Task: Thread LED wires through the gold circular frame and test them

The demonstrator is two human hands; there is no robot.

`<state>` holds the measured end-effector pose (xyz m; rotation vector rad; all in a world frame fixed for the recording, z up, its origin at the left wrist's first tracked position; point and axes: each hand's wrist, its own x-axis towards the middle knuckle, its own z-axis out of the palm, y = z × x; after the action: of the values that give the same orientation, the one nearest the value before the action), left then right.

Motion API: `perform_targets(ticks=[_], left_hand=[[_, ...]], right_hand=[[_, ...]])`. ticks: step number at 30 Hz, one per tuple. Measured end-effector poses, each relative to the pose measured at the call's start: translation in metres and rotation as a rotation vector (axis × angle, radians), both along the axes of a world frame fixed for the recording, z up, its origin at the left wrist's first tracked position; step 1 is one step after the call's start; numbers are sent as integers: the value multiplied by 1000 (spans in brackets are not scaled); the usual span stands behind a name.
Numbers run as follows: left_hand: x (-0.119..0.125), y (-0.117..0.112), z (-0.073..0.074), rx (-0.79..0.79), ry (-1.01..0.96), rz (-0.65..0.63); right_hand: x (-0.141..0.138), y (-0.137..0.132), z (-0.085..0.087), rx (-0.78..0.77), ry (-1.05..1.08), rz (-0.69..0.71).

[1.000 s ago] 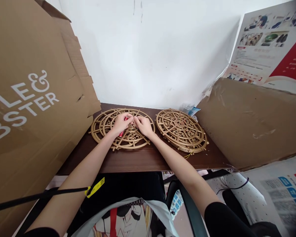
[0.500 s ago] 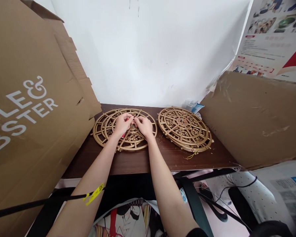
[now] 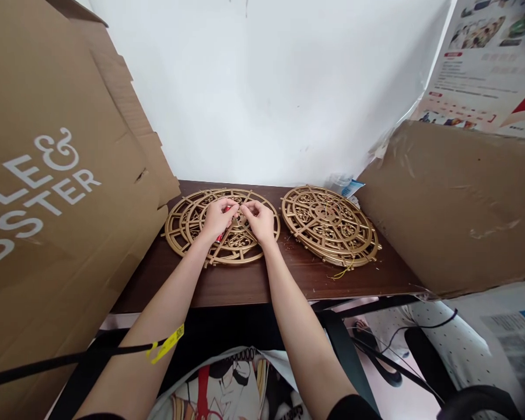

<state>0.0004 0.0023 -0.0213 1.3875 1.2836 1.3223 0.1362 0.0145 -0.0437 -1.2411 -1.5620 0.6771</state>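
Two stacked gold openwork discs (image 3: 188, 224) lie on the dark wooden table (image 3: 254, 280) at the left. Both my hands rest over their centre. My left hand (image 3: 216, 217) is closed around a small red-handled tool (image 3: 220, 235), whose red end shows below the fist and at the fingertips. My right hand (image 3: 259, 220) is pinched, fingertips meeting the left hand's at the discs' hub; what it pinches is too small to make out. A second gold disc (image 3: 330, 224) lies to the right, untouched, with a yellow wire scrap (image 3: 341, 272) at its front edge.
A large printed cardboard box (image 3: 48, 192) walls in the left side and another cardboard sheet (image 3: 455, 204) the right. A white wall stands behind the table. A blue-and-white packet (image 3: 347, 188) lies at the back right. A black strap with a yellow tag (image 3: 166, 344) crosses my left forearm.
The view has shifted slightly. Both hands stay at the hub of the left discs with only small finger movements; the right disc has not moved.
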Motion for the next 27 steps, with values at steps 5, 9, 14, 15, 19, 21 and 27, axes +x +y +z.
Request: perform_targets(ticks=[5,9,14,15,19,21,27], left_hand=[[0,1,-1,6,5,5],[0,1,-1,21,20,2],[0,2,-2,17,12,3],[-1,2,-2,13,1,2],[-1,2,-3,14,-11,-8],[-2,2,-4,25,-5,-17],[-4,6,-8,36,-33,-30]], right_hand=[[0,1,1,-35,-30,-3],[-1,2,-3,14,73,14],[-3,-4,3,179,37,-18],[-3,-5,5,204,3,-29],[-5,-9,8,226,-100,-49],[-6,-8,8,217,-117,-66],[-11,-7,9,174,-50,-53]])
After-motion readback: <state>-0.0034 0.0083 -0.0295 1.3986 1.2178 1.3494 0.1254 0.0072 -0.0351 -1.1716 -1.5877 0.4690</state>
